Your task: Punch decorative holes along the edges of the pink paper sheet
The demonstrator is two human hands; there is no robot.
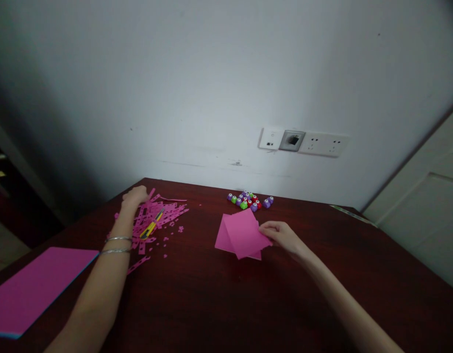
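Note:
My right hand [280,234] pinches the right edge of a square pink paper sheet [244,233] between thumb and fingers. Under it, turned at an angle, lies another pink sheet [222,238]. My left hand [135,196] is closed at the far left of the table, by a heap of pink paper scraps [167,211]. A pink paper strip [152,193] sticks out at its fingertips; the fingers themselves are partly hidden. Across the scraps lies a yellow and black utility knife [152,225].
Small purple, green and red pieces with white, eye-like tops [248,200] cluster near the wall. A stack of large pink sheets with a blue edge [38,289] lies front left. A thin flat item [353,214] rests at the back right edge. Sockets [322,144] are on the wall.

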